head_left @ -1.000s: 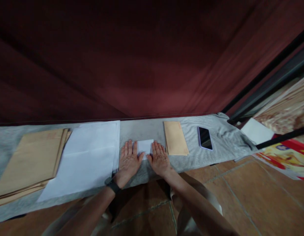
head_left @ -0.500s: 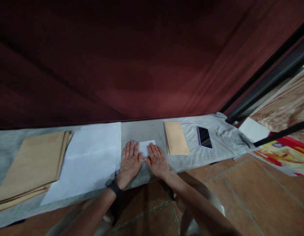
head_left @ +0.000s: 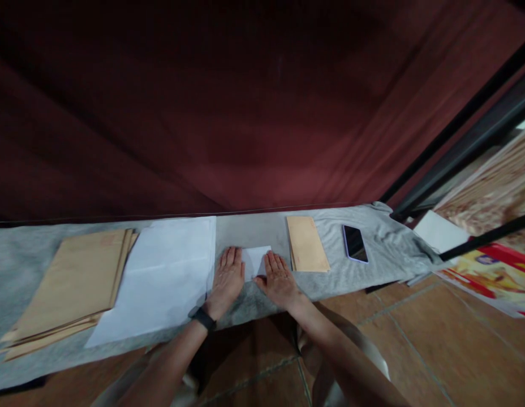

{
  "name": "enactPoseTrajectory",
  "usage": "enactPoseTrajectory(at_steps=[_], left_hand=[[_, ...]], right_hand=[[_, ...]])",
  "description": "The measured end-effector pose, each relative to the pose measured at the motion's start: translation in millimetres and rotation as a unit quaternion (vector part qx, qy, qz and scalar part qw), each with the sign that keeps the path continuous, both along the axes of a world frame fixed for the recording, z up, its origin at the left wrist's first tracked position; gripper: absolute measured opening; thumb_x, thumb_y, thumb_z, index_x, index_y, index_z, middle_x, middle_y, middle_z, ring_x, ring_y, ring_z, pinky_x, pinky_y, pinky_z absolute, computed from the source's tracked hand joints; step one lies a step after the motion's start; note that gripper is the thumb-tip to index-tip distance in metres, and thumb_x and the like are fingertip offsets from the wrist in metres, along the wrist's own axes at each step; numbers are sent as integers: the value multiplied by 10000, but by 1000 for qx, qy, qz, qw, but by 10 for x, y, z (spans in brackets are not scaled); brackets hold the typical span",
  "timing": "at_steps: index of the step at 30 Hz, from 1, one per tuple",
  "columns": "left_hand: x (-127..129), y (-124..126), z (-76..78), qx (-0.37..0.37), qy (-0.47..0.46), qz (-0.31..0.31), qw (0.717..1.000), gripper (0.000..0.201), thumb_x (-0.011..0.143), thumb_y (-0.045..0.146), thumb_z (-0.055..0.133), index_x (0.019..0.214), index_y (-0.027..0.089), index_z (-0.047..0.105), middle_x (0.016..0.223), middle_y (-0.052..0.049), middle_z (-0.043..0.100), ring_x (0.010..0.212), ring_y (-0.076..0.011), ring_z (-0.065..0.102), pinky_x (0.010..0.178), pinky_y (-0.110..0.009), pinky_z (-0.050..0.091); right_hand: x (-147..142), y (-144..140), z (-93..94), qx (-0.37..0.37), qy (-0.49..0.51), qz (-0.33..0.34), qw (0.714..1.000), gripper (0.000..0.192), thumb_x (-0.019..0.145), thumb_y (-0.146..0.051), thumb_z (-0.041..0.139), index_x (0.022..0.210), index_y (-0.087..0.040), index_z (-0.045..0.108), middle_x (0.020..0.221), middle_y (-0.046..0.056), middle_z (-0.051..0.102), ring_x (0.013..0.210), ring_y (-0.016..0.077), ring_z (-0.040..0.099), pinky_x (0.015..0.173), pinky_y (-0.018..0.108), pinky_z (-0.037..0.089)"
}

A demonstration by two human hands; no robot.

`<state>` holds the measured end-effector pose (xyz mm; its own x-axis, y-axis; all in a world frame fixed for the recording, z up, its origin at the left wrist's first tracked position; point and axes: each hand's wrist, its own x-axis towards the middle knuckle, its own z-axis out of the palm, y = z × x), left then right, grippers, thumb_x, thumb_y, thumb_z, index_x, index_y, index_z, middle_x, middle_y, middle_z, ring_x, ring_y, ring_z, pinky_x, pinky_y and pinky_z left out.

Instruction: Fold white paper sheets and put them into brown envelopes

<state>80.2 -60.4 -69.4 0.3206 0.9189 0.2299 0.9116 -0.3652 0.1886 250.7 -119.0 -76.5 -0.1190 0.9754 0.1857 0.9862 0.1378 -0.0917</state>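
On the grey cloth (head_left: 364, 271), both hands are pressing flat, grips wide: left hand (head_left: 227, 280) and right hand (head_left: 280, 279) flanking the folded white paper (head_left: 256, 260).

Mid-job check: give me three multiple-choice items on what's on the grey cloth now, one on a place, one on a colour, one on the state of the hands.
1. Where does the phone lie?
A. right of the single brown envelope
B. on the white sheets
C. on the brown envelope stack

2. What colour is the folded paper between the hands?
A. brown
B. white
C. red

3. How are the left hand and right hand?
A. fists
B. lifted
C. flat, palms down

Answers: 1 A, it rests on grey cloth beyond the envelope. 2 B, it matches the sheets. 3 C, fingers are spread along the paper's edges.
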Motion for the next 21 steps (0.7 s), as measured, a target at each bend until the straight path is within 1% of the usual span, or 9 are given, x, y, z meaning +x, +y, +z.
enactPoseTrajectory(at_steps=[4, 6, 9, 15, 18, 21], left_hand=[[-28, 60, 110, 4, 18, -16, 1000, 460, 973, 168, 333, 1383, 86, 525, 1358, -197, 579, 1252, -287, 551, 1063, -442, 438], [-26, 71, 150, 7, 32, -15, 999, 453, 965, 143, 336, 1366, 104, 543, 1315, -188, 596, 1210, -284, 559, 1029, -438, 453], [-26, 105, 191, 6, 34, -8, 999, 428, 966, 156, 352, 1335, 125, 568, 1281, -170, 607, 1177, -286, 558, 996, -434, 465], [-85, 256, 207, -5, 21, -3, 1000, 334, 961, 237, 420, 1201, 138, 631, 1179, -141, 636, 1093, -294, 575, 963, -430, 472], [-106, 288, 195, 5, 9, -6, 1000, 322, 961, 231, 398, 1160, 156, 640, 1134, -137, 644, 1075, -287, 577, 965, -431, 467], [-119, 294, 198, 10, 7, -1, 1000, 317, 965, 235, 369, 1115, 168, 641, 1098, -141, 643, 1051, -294, 577, 953, -439, 465]], right_hand=[[-22, -2, 26, -10, -2, -3, 1000, 718, 1014, -519, 431, 1503, 6, 400, 1585, 223, 332, 1469, 305, 368, 1221, 435, 258], [-41, -11, 8, 0, -1, -10, 1000, 710, 1023, -510, 408, 1501, 14, 399, 1584, 230, 331, 1470, 310, 366, 1220, 440, 260], [-55, -21, -24, 11, 1, -13, 1000, 713, 1029, -514, 389, 1502, 19, 395, 1585, 232, 328, 1472, 309, 361, 1222, 441, 254], [-40, -19, -78, 12, 6, -9, 1000, 742, 1016, -534, 415, 1518, 10, 371, 1591, 236, 323, 1480, 310, 343, 1226, 443, 242], [-37, -25, -109, 15, 12, -11, 1000, 752, 1015, -545, 401, 1542, -13, 334, 1599, 227, 312, 1489, 313, 325, 1220, 468, 248], [-16, -35, -118, 7, 16, -20, 1000, 763, 1013, -561, 390, 1544, -17, 332, 1601, 218, 311, 1492, 315, 321, 1217, 472, 249]])
